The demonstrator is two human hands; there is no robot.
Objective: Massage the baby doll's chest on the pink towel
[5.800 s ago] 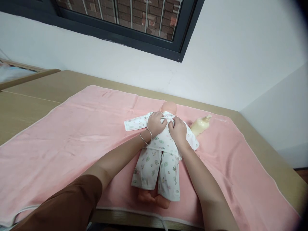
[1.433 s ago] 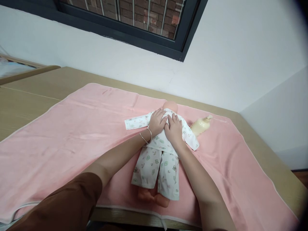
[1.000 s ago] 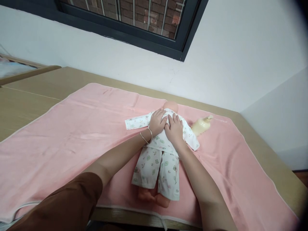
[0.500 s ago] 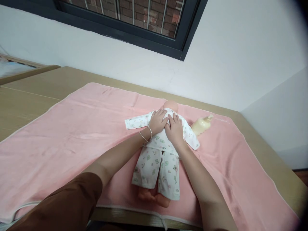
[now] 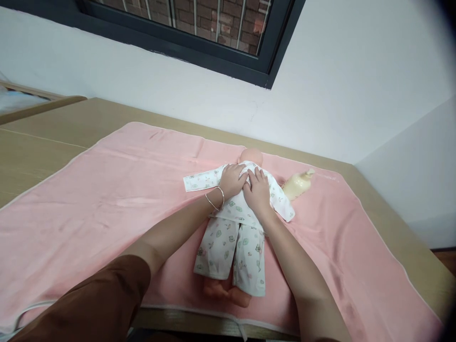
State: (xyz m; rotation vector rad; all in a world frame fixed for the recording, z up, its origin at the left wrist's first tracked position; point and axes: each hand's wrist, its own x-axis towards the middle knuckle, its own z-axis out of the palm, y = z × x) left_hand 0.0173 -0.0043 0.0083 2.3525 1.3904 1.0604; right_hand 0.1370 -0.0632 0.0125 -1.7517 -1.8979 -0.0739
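A baby doll (image 5: 230, 242) in white patterned pajamas lies on a pink blanket (image 5: 117, 190), its head toward the wall and its feet toward me. Both sleeves stretch out sideways. My left hand (image 5: 232, 180) rests flat on the left part of the doll's upper back, fingers extended; a thin bracelet circles that wrist. Flat on the right part lies my right hand (image 5: 258, 191), its fingers slightly spread and its thumb close to the left hand. Neither hand grips anything. The doll's face is out of sight.
A pale yellow bottle (image 5: 298, 184) lies on the blanket just right of the doll's sleeve. Beneath the blanket is a wooden table (image 5: 117, 110), set against a white wall with a dark-framed window (image 5: 213, 54). A wooden-edged tray or bed (image 5: 42, 109) shows at far left.
Both hands stay on the doll's upper back with almost no movement. The whole view has shifted very slightly.
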